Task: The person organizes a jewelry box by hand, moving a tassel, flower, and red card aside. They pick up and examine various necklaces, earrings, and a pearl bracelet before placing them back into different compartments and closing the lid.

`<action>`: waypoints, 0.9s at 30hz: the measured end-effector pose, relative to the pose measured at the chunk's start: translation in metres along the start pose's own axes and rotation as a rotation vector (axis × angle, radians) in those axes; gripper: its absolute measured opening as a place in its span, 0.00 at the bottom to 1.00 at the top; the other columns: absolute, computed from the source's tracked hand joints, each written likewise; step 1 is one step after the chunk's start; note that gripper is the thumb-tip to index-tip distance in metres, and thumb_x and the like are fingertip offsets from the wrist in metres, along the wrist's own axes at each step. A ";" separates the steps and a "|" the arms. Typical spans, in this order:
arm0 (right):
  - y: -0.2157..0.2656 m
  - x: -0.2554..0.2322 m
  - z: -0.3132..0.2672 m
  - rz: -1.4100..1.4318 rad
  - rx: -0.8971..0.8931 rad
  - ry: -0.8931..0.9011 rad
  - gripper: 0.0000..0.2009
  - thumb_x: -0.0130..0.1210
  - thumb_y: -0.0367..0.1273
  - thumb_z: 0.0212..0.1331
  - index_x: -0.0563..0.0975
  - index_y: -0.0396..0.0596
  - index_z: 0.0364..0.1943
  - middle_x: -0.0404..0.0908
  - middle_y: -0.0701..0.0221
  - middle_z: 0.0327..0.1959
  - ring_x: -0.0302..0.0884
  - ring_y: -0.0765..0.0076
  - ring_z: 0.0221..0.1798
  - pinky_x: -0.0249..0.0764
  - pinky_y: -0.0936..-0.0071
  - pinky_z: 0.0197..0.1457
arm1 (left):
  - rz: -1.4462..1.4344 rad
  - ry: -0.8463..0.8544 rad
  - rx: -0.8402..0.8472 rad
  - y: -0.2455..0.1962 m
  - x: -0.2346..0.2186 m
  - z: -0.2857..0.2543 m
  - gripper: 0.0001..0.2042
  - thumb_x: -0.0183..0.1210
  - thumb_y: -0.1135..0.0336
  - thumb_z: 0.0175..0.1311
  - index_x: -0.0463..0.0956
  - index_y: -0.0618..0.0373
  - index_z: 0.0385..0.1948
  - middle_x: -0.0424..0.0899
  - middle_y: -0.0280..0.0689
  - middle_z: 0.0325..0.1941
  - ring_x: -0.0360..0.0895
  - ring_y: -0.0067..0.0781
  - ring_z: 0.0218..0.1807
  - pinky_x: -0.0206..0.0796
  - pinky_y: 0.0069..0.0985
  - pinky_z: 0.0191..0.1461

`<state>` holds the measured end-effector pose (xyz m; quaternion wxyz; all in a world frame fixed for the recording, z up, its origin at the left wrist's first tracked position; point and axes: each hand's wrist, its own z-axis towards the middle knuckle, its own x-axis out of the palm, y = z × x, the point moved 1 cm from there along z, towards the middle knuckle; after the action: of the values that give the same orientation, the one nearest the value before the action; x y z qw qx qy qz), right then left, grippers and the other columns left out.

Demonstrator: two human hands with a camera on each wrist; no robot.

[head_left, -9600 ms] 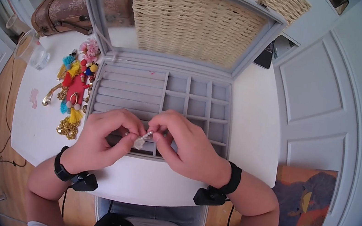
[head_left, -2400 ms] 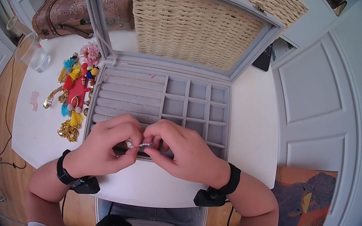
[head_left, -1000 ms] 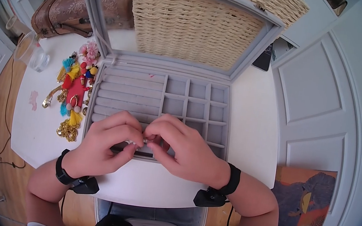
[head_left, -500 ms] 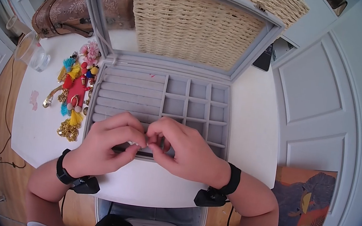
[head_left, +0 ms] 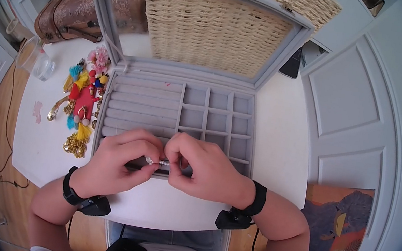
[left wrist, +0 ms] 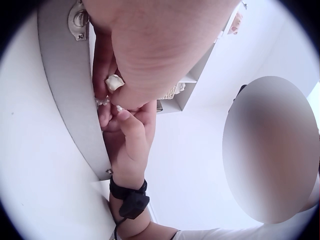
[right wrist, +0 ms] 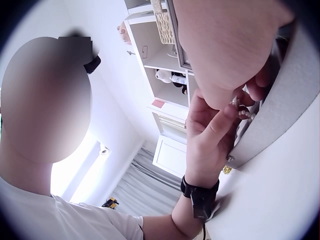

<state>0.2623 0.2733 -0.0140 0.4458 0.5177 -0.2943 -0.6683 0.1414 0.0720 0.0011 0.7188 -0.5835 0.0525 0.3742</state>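
Over the front of the open grey jewelry box (head_left: 254,133), both hands work on a short string of small pearly beads (head_left: 164,163). A larger, irregular white bead (left wrist: 114,82) belongs to it and shows beside the left fingers. My left hand (head_left: 123,160) pinches one part between thumb and fingertips. Close by, my right hand (head_left: 207,170) pinches the other end, and a bit of the string spans the small gap between them. Small beads (right wrist: 244,114) also show by the fingertips in the right wrist view. The fingers hide the rest of the string.
Ring rolls (head_left: 145,100) fill the box's left side, square compartments (head_left: 218,110) its right. Its glass lid stands raised before a woven basket (head_left: 203,33). Left of it lie a pile of colorful tassel jewelry (head_left: 83,101) and a clear cup (head_left: 29,52). A phone (head_left: 291,63) lies behind right.
Earlier the white bead hung below the fingers; now it sits by the left fingertips. In the last half second my right hand has shifted slightly right, baring some beads between the hands.
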 end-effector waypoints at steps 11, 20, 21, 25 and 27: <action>-0.002 0.001 -0.002 -0.069 -0.024 -0.004 0.14 0.62 0.21 0.57 0.70 0.48 0.42 0.77 0.65 0.31 0.77 0.51 0.27 0.74 0.58 0.32 | 0.006 0.014 0.039 0.000 0.002 0.000 0.13 0.76 0.79 0.59 0.84 0.58 0.43 0.87 0.39 0.47 0.88 0.39 0.42 0.83 0.30 0.45; -0.001 0.001 -0.001 -0.023 -0.001 -0.012 0.14 0.62 0.21 0.57 0.70 0.47 0.43 0.77 0.64 0.31 0.78 0.51 0.28 0.75 0.59 0.33 | 0.025 -0.007 0.002 0.003 0.002 -0.001 0.13 0.75 0.78 0.60 0.83 0.58 0.43 0.87 0.40 0.47 0.89 0.38 0.41 0.83 0.30 0.44; -0.001 0.001 -0.001 -0.006 0.016 -0.004 0.14 0.62 0.21 0.57 0.70 0.47 0.43 0.77 0.64 0.31 0.79 0.52 0.28 0.76 0.59 0.33 | 0.030 -0.010 0.007 0.003 0.002 -0.002 0.12 0.75 0.78 0.60 0.82 0.58 0.43 0.88 0.40 0.47 0.89 0.38 0.42 0.84 0.30 0.44; -0.002 0.001 -0.001 -0.007 0.019 0.010 0.14 0.63 0.22 0.59 0.70 0.47 0.43 0.78 0.64 0.32 0.80 0.53 0.30 0.77 0.60 0.34 | -0.002 -0.016 0.010 0.003 0.003 -0.002 0.12 0.76 0.78 0.60 0.80 0.58 0.38 0.88 0.40 0.47 0.89 0.39 0.42 0.82 0.30 0.43; -0.002 0.002 0.000 0.023 -0.006 -0.009 0.13 0.65 0.23 0.62 0.71 0.48 0.43 0.80 0.65 0.33 0.82 0.54 0.31 0.78 0.61 0.34 | -0.008 -0.002 0.009 0.004 0.000 -0.001 0.13 0.77 0.77 0.60 0.78 0.58 0.37 0.88 0.40 0.46 0.88 0.38 0.41 0.81 0.29 0.42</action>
<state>0.2616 0.2727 -0.0169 0.4535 0.5100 -0.3001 -0.6664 0.1396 0.0712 -0.0020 0.7232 -0.5799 0.0508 0.3716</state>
